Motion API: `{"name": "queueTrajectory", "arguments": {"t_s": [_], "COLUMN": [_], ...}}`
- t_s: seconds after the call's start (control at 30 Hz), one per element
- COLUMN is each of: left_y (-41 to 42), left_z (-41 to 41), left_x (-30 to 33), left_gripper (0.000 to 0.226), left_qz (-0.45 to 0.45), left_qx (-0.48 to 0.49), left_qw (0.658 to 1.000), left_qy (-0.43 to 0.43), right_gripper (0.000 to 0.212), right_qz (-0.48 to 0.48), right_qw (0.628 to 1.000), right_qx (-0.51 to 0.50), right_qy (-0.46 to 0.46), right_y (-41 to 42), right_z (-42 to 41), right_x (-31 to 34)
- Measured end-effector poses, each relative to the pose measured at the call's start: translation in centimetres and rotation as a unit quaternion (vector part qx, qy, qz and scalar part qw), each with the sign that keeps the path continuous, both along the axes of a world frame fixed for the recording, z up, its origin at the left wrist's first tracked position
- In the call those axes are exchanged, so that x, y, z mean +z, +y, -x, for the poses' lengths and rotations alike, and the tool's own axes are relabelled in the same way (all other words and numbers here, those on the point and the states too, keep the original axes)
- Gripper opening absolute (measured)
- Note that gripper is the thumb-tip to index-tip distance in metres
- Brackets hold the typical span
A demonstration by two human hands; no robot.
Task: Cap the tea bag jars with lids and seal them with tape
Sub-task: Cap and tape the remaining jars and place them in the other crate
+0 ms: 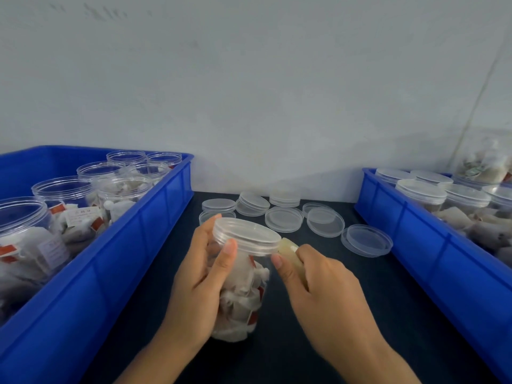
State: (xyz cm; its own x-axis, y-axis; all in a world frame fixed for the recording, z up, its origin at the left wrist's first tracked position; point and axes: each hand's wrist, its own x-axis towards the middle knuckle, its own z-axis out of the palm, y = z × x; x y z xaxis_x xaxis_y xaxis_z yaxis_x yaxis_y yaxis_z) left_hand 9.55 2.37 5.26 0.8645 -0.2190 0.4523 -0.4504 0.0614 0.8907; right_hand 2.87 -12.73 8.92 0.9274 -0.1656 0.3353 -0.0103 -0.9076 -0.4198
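A clear plastic jar full of white tea bags stands tilted on the dark table, with a clear lid on top. My left hand grips the jar's side, thumb pressed just under the lid. My right hand holds a yellowish roll of tape against the lid's right edge, its thumb tip touching the jar's neck. Most of the roll is hidden inside the hand.
A blue crate at left holds several open jars of tea bags. A blue crate at right holds several capped jars. Several loose clear lids lie on the table behind the jar. A white wall stands behind.
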Motion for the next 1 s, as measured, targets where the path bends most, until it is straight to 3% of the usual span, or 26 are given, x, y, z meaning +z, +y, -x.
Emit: {"name": "queueTrajectory", "arguments": {"t_s": [0.1,0.27,0.47,0.6,0.77,1.0], "left_y": [0.1,0.0,0.0,0.4,0.7,1.0], "left_z": [0.0,-0.1,-0.6,-1.2,-1.3,-1.7], "left_x": [0.1,0.0,-0.3,-0.1,0.1,0.5], "left_gripper": [0.043,0.073,0.078,0.078,0.080,0.088], "left_qz": [0.004,-0.047,-0.011,0.020,0.043,0.010], "left_qx": [0.016,0.085,0.103,0.075,0.020,-0.102], "left_qw": [1.000,0.995,0.994,0.996,0.996,0.988], "left_qy": [0.011,0.015,0.023,0.049,0.081,0.115], "right_gripper": [0.042,0.042,0.040,0.041,0.051,0.049], "right_qz": [-0.004,-0.020,0.065,0.107,0.030,-0.034], "right_qw": [1.000,0.999,0.994,0.989,0.996,0.999], "right_qx": [0.012,0.041,0.054,0.040,0.050,0.042], "right_qy": [-0.012,-0.021,-0.063,-0.095,-0.063,0.001], "right_y": [0.7,1.5,1.0,-0.2,-1.4,-2.8], "right_z": [0.1,0.3,0.6,0.6,0.3,-0.1], "right_x": [-0.4,-0.6,0.0,0.5,0.6,0.9]}}
